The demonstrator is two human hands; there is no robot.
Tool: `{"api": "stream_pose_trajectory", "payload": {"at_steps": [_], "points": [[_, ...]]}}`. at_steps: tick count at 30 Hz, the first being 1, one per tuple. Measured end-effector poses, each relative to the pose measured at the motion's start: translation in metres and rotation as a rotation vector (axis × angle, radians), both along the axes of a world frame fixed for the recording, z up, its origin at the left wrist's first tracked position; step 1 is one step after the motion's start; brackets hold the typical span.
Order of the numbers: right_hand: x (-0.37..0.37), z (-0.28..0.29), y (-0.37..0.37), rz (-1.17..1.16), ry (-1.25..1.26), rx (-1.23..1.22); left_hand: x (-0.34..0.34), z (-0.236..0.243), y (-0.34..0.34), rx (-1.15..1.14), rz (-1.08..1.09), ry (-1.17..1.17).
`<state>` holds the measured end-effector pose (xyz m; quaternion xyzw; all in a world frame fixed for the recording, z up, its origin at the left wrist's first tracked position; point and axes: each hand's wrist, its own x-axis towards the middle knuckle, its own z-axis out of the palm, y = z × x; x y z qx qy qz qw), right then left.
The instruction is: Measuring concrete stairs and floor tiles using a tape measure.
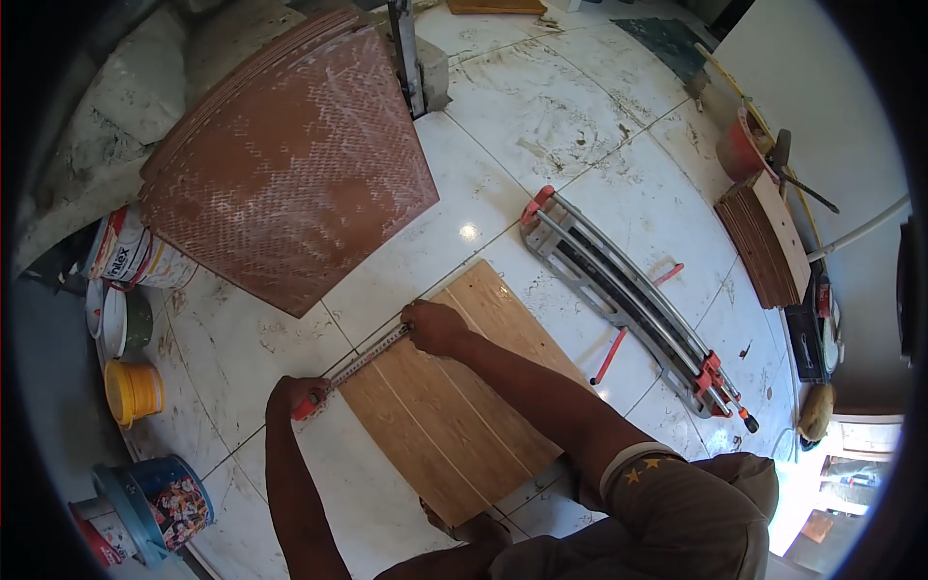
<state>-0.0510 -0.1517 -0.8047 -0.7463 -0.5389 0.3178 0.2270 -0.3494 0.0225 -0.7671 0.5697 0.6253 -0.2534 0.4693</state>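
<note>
A square wood-look tile [440, 411] with pale lines lies flat on the white floor in front of me. Along its far left edge stretches the metal blade [369, 362] of a tape measure. My left hand [289, 396] is closed round the red tape measure case [310, 403], just off the tile's left corner. At the blade's other end, my right hand [437, 329] rests on the tile's far edge with its fingers closed on the blade. The fingertips are partly hidden. My foot [474, 529] shows at the tile's near edge.
A manual tile cutter [619, 290] lies right of the tile. Large reddish-brown tiles [290, 155] are stacked at upper left, with a smaller tile stack [762, 242] by the right wall. Several buckets line the left side, including a yellow bucket [134, 391] and a blue bucket [179, 498].
</note>
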Motion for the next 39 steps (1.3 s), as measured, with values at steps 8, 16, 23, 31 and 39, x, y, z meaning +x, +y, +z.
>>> {"api": "stream_pose_trajectory", "payload": {"at_steps": [8, 16, 23, 31, 39], "points": [[-0.009, 0.001, 0.002, -0.009, -0.009, 0.085, -0.019, -0.005, 0.006, -0.073, 0.053, 0.002], [-0.005, 0.001, -0.002, -0.042, 0.011, 0.036, -0.01, -0.008, 0.005, -0.025, 0.038, 0.035], [-0.012, -0.006, -0.001, -0.047, 0.05, 0.118, -0.029, -0.019, 0.013, -0.081, 0.111, 0.067], [-0.006, 0.005, -0.002, -0.024, 0.034, 0.111, -0.017, -0.011, 0.009, -0.038, 0.067, 0.015], [-0.008, 0.002, -0.003, 0.013, -0.015, 0.103, -0.025, -0.018, 0.011, -0.011, 0.035, 0.02]]}}
